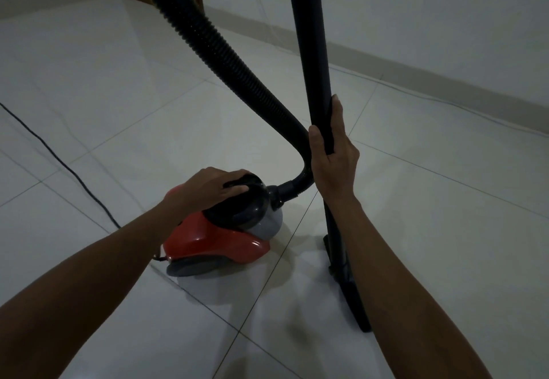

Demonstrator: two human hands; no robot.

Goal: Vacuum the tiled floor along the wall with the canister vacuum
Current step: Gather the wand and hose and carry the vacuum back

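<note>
1 canister vac [214, 239] | L hand [215, 187] flat on top | R hand [332, 152] grips 1 wand [312, 36]

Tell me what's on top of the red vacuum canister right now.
The left hand rests on the black dome atop the canister, fingers spread over it. Whatever button or handle lies under the palm is covered. The hose plugs in at the front.
</note>
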